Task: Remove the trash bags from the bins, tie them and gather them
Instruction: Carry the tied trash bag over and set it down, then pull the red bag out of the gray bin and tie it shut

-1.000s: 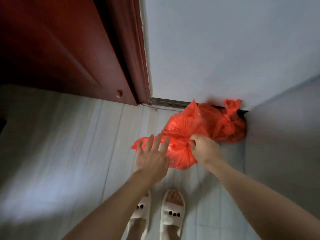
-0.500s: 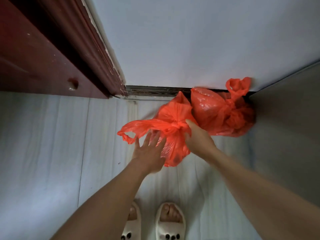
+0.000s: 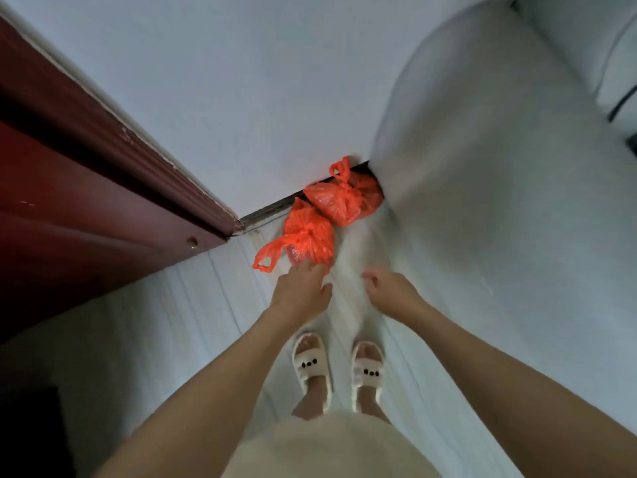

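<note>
Both hands look empty right now. Left hand [image 3: 299, 291] has its fingertips just touching the near edge of the knotted orange plastic trash bag [image 3: 307, 237], fingers fairly straight, not gripping. Right hand [image 3: 389, 291] hangs loosely curled over the pale floor [image 3: 165, 326], holding nothing. That bag sits on the floor right against a second tied orange plastic bag [image 3: 344, 201], which is tucked into the corner where the white wall [image 3: 241, 98] meets the floor, beside the dark red wooden door [image 3: 69, 201]. My guess: parked together there so they're gathered and out of the walkway.
</note>
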Motion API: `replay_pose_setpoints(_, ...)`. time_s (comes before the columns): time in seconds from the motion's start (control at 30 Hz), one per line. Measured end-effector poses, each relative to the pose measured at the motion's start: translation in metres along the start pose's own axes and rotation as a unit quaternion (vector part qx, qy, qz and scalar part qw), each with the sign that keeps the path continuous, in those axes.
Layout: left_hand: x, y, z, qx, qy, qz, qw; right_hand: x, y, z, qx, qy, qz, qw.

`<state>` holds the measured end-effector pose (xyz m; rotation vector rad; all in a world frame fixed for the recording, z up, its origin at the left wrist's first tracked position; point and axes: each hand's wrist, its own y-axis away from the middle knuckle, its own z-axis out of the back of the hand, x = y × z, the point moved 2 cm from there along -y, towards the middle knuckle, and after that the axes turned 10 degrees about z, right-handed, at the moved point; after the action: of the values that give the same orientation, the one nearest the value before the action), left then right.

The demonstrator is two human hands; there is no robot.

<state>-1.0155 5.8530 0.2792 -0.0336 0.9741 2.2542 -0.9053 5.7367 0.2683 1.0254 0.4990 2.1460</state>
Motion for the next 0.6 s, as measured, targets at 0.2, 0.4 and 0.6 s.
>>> replay_pose_setpoints(0.2,-0.133,0.165,0.009,-0.045,0.021,-0.160,0.986,-0.028,0.237,0.044,-0.234,-0.150,-0.083,0.957)
replay_pose_setpoints(0.4,-0.267,0.309,-0.069,-0.038,-0.002,-0.298,0.954,-0.111,0.453,0.030,-0.400,-0.141,-0.149,0.893)
replay_pose_setpoints(0.6,-0.383,0.474,-0.245,0.051,-0.097,-0.436,0.893,-0.231,0.674,-0.057,-0.454,-0.214,-0.298,0.812)
